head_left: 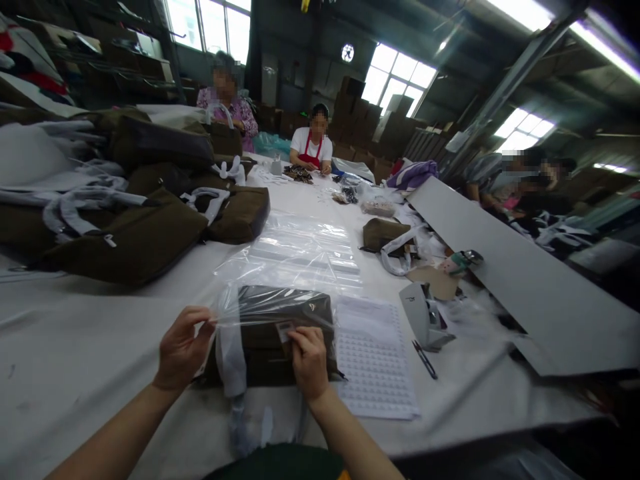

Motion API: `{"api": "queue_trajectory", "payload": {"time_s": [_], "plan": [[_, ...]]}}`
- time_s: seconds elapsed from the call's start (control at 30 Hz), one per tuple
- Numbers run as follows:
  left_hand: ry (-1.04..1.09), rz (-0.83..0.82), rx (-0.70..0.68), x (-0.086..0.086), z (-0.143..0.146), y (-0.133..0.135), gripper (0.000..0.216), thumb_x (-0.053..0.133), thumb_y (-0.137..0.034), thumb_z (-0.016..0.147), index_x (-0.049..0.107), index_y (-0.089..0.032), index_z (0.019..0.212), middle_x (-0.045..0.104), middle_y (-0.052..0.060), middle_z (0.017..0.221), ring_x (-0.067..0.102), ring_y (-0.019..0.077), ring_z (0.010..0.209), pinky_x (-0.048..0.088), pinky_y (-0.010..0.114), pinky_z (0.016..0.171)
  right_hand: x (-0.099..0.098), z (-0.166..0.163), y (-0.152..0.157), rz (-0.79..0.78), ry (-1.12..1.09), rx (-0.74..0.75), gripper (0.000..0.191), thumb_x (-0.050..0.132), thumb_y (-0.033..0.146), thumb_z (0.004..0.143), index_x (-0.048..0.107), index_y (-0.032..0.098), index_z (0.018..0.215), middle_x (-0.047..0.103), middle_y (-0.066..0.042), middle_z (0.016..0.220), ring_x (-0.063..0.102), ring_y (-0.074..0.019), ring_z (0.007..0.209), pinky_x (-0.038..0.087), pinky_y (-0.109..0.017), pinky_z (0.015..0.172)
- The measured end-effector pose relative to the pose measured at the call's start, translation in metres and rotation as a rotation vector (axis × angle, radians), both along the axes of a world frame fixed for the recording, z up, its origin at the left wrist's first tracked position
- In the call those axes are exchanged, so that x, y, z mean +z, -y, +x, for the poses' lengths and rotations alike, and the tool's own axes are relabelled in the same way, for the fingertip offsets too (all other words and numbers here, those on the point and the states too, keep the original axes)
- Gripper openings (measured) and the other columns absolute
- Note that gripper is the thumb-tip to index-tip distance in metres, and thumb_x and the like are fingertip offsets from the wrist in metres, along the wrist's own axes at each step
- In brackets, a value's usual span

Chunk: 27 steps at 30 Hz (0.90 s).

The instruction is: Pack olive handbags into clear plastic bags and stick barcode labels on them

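Observation:
A dark olive handbag (265, 340) lies in front of me, with a clear plastic bag (227, 303) drawn over part of it. At its left side, my left hand (185, 347) pinches the plastic's edge between thumb and fingers. My right hand (309, 360) rests over the handbag's front and is closed on a small tag (285, 330), pressed near the plastic. White wrapping covers the handbag's strap (231, 360), which hangs down toward me. Just to the right lies a printed sheet of small labels (375, 360).
More clear plastic bags (310, 247) lie flat beyond the handbag. Wrapped olive handbags (130, 233) are heaped at left. A tape dispenser (423, 317), thread snips (425, 360) and a smaller olive bag (385, 233) stand right, beside a slanted white board (525, 287). Two people sit across the table.

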State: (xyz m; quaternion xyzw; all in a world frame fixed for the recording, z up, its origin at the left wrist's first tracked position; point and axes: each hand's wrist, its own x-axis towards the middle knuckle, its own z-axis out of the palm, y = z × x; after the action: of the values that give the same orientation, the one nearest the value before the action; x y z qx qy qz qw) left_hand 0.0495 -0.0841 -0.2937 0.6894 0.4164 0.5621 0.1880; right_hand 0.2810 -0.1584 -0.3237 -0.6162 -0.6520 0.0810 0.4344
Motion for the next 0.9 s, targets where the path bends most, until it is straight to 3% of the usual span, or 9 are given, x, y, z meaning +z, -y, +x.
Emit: {"api": "queue_trajectory", "payload": {"time_s": [0.1, 0.2, 0.27, 0.43, 0.5, 0.57, 0.67, 0.77, 0.9], "plan": [[-0.142, 0.074, -0.086, -0.027, -0.027, 0.015, 0.014, 0.060, -0.017, 0.078, 0.060, -0.026, 0.088, 0.058, -0.001, 0.080, 0.059, 0.0135, 0.073, 0.049, 0.025, 0.070, -0.001, 0.016, 0.005, 0.011, 0.102, -0.189, 0.028, 0.047, 0.018, 0.086, 0.063, 0.022, 0.109, 0.057, -0.011, 0.113, 0.048, -0.0271, 0.106, 0.040, -0.048, 0.090], [-0.329, 0.014, -0.216, -0.056, -0.051, 0.029, 0.021, 0.060, -0.019, 0.077, 0.064, -0.031, 0.094, 0.063, -0.001, 0.081, 0.063, 0.0150, 0.071, 0.052, 0.023, 0.067, -0.009, 0.021, 0.014, -0.054, 0.311, -0.181, 0.043, 0.053, 0.026, 0.083, 0.052, 0.019, 0.126, 0.039, -0.014, 0.137, 0.032, -0.0349, 0.124, 0.033, -0.054, 0.097], [-0.362, -0.032, -0.187, -0.062, -0.057, 0.034, 0.019, 0.056, -0.024, 0.079, 0.063, -0.033, 0.095, 0.064, -0.001, 0.081, 0.064, 0.0173, 0.071, 0.054, 0.027, 0.066, -0.017, 0.020, 0.018, -0.079, 0.400, -0.175, 0.051, 0.053, 0.027, 0.083, 0.045, 0.017, 0.132, 0.035, -0.014, 0.140, 0.027, -0.0366, 0.126, 0.031, -0.054, 0.098], [-0.428, 0.224, 0.107, -0.014, -0.021, 0.016, 0.033, 0.066, -0.033, 0.073, 0.059, -0.031, 0.105, 0.061, 0.004, 0.090, 0.060, 0.0257, 0.084, 0.048, 0.041, 0.079, -0.029, 0.016, 0.020, 0.000, 0.461, -0.113, 0.051, 0.050, 0.024, 0.083, 0.042, 0.016, 0.133, 0.047, -0.012, 0.131, 0.032, -0.0343, 0.122, 0.032, -0.052, 0.097], [-0.631, 0.271, 0.046, 0.011, 0.006, 0.000, 0.038, 0.063, -0.030, 0.077, 0.058, -0.028, 0.114, 0.063, 0.007, 0.100, 0.058, 0.0270, 0.091, 0.044, 0.042, 0.083, -0.029, 0.016, 0.020, 0.039, 0.450, -0.096, 0.049, 0.049, 0.022, 0.084, 0.043, 0.016, 0.133, 0.051, -0.011, 0.126, 0.035, -0.0328, 0.117, 0.033, -0.051, 0.096], [-0.757, 0.215, -0.085, 0.029, 0.031, -0.016, 0.022, 0.056, -0.028, 0.082, 0.063, -0.026, 0.103, 0.065, 0.005, 0.093, 0.058, 0.0242, 0.088, 0.043, 0.039, 0.081, -0.028, 0.017, 0.020, 0.080, 0.453, -0.063, 0.047, 0.050, 0.022, 0.084, 0.046, 0.020, 0.131, 0.053, -0.009, 0.124, 0.038, -0.0313, 0.114, 0.033, -0.049, 0.095], [-0.635, -0.014, -0.193, 0.049, 0.062, -0.029, 0.021, 0.048, -0.032, 0.087, 0.065, -0.022, 0.079, 0.065, 0.002, 0.077, 0.058, 0.0176, 0.075, 0.043, 0.029, 0.072, -0.028, 0.018, 0.020, 0.157, 0.477, 0.006, 0.040, 0.054, 0.023, 0.084, 0.053, 0.031, 0.123, 0.054, -0.003, 0.123, 0.041, -0.0284, 0.108, 0.034, -0.047, 0.092], [-0.425, -0.167, -0.204, 0.064, 0.079, -0.030, 0.029, 0.047, -0.038, 0.088, 0.064, -0.018, 0.075, 0.063, 0.002, 0.074, 0.058, 0.0140, 0.070, 0.043, 0.024, 0.065, -0.029, 0.018, 0.018, 0.201, 0.488, 0.038, 0.035, 0.057, 0.025, 0.083, 0.056, 0.034, 0.117, 0.055, 0.000, 0.122, 0.043, -0.0261, 0.103, 0.034, -0.044, 0.090], [-0.425, -0.008, -0.285, 0.065, 0.067, -0.016, 0.019, 0.052, -0.032, 0.085, 0.067, -0.020, 0.083, 0.062, 0.002, 0.076, 0.057, 0.0136, 0.071, 0.044, 0.024, 0.066, -0.026, 0.019, 0.016, 0.120, 0.423, -0.065, 0.037, 0.063, 0.033, 0.080, 0.057, 0.033, 0.117, 0.056, -0.002, 0.118, 0.043, -0.0273, 0.101, 0.033, -0.044, 0.089]]}}
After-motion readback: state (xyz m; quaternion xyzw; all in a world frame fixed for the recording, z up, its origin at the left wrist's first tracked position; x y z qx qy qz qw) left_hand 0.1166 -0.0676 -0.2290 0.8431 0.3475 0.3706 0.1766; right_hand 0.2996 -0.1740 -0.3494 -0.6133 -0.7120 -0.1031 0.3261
